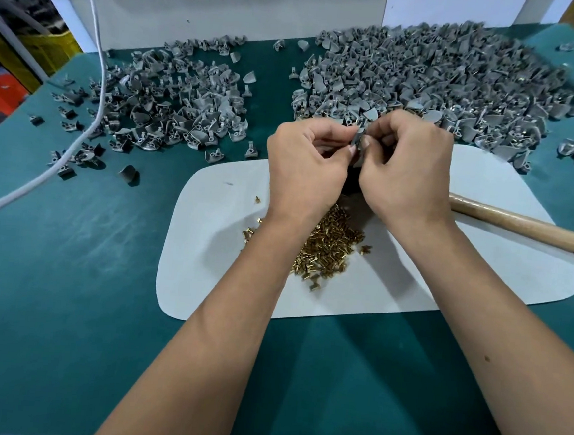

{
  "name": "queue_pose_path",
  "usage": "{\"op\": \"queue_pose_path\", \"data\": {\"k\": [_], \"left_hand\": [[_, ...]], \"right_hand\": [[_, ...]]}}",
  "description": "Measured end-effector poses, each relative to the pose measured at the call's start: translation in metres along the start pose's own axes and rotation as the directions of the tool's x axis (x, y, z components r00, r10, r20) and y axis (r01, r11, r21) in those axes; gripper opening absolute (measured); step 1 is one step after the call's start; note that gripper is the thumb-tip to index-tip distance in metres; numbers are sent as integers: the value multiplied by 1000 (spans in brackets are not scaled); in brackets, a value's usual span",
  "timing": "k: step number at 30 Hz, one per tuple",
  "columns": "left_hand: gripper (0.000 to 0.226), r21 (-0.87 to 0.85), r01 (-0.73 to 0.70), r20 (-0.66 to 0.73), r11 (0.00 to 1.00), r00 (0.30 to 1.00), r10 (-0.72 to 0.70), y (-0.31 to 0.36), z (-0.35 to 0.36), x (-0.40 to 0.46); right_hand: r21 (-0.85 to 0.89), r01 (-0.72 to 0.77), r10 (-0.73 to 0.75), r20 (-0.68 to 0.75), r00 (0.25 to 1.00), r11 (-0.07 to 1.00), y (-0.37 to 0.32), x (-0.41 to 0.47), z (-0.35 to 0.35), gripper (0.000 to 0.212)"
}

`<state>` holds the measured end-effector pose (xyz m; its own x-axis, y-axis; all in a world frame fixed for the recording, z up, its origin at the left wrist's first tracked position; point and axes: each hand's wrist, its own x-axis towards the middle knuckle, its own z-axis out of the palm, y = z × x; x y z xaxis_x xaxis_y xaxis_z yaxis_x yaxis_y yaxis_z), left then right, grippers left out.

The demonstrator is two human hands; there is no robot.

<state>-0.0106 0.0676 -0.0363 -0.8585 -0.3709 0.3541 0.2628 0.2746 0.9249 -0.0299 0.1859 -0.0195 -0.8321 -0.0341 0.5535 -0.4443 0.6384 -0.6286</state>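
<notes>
Head view: at frame centre, one grey part [359, 139] is pinched between left hand [305, 165] and right hand [402, 168], above brass inserts [328, 248].

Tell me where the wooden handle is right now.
In the head view, the wooden handle lies on the right, across the white mat's right side, beside the right hand and nearer than the big grey parts pile.

Grey parts [427, 70], brass inserts [328, 244], green table [68, 268]
</notes>
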Motion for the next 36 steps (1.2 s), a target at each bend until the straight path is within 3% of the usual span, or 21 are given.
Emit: {"op": "queue_pose_path", "data": {"k": [5, 10, 13, 16, 18, 22, 25, 29, 31, 36], "left_hand": [[20, 101, -85, 81, 991, 994, 77, -4, -3, 1], [25, 180, -181, 150, 967, 976, 155, -4, -5, 1], [33, 300, -211, 130, 930, 975, 179, -1, -12, 3], [25, 401, -229, 155, 887, 971, 181, 0, -22, 10], [20, 461, -233, 215, 856, 965, 147, -2, -26, 13], [20, 455, -106, 274, 884, 961, -26, -6, -31, 14], [21, 419, -102, 317, 902, 948, -40, -9, -33, 16], [25, 336, -59, 276, 940, 960, -38, -13, -35, 18], [23, 307, -51, 266, 950, 963, -34, -13, -35, 18], [15, 247, -12, 255, 969, 966, -53, -10, -31, 16]], "right_hand": [[-3, -21, 21, 34, 999, 1000, -2, -1, -4, 12], [8, 6, -8, 288, 958, 1000, 10, 11, -32, 7], [-188, 12, 74, 442, 894, 982, 28, 23, -57, 7], [-437, 71, 220, 579, 785, 897, 48, 31, -78, 22], [-507, 108, 289, 640, 712, 855, 53, 28, -78, 27], [-502, 131, 251, 621, 742, 855, 58, 21, -70, 29], [-473, 105, 239, 611, 755, 875, 58, 29, -73, 30], [-258, -21, 150, 492, 858, 966, 49, 37, -71, 21], [-171, -3, 81, 450, 889, 985, 40, 35, -69, 17], [-163, 55, 25, 450, 893, 985, 20, 29, -59, 34]]}}
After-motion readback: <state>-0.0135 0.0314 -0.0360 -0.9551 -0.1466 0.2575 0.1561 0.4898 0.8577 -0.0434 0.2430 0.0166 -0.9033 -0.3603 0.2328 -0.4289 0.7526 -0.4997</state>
